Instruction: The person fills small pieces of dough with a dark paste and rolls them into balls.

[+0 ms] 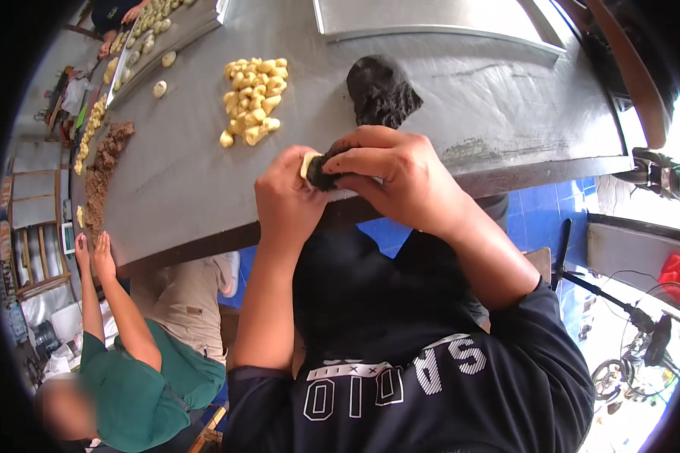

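Note:
My left hand (292, 184) holds a piece of pale yellow dough (306, 164) in its curled fingers. Against this dough, my right hand (399, 170) pinches a lump of black paste (322, 174) between thumb and fingers. Both hands meet over the near edge of the metal table (175, 187). Just beyond them lies a large mound of black paste (379, 90), rough on its near side. A heap of small yellow dough pieces (255, 99) sits farther left. The palm of my left hand is hidden.
Metal trays (442, 37) lie at the far side, the left one bearing many filled balls (147, 25). Brown crumbly filling (105, 170) lies at the left. A co-worker in green (147, 385) works there; another's hands show at top left. A person's arm (634, 73) reaches in at right.

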Demonstrator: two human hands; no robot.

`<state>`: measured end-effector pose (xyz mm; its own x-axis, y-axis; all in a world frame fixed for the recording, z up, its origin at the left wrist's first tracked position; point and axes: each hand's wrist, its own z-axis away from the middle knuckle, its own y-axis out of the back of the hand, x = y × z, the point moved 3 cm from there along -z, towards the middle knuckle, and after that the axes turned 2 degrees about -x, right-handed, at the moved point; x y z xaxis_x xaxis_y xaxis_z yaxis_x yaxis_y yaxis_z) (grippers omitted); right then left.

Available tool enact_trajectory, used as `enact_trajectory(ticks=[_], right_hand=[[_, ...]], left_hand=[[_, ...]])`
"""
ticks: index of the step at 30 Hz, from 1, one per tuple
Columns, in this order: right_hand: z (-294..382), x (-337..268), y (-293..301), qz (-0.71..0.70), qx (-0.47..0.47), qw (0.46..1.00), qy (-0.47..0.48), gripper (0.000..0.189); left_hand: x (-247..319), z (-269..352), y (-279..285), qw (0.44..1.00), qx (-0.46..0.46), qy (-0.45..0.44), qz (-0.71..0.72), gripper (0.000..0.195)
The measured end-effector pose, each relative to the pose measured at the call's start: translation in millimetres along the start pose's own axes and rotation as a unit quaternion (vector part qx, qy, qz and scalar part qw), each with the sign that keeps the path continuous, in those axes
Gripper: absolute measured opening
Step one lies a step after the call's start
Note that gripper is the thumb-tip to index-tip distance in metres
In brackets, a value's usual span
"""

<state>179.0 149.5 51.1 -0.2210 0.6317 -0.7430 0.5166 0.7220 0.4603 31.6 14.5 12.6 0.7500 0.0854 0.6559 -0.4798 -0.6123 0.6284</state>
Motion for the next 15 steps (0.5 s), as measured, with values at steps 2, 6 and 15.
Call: enact_trajectory(ticks=[2,6,15], right_hand=[[9,-3,-14,0.051,-0.011,0.998,0.028,0.021],[12,-10,-18,0.097,-0.058,0.993,0.039,0.028],[0,1,-15,-0.005,-0.028,0.995,-0.098,0.066]], left_hand=[[-3,3,0,1.000,-0.009,-0.003,-0.014,0.032],[-3,-2,0,0.995,-0.067,-0.053,0.041,0.050],[9,8,7,0.972,-0.204,0.002,0.118,0.057]])
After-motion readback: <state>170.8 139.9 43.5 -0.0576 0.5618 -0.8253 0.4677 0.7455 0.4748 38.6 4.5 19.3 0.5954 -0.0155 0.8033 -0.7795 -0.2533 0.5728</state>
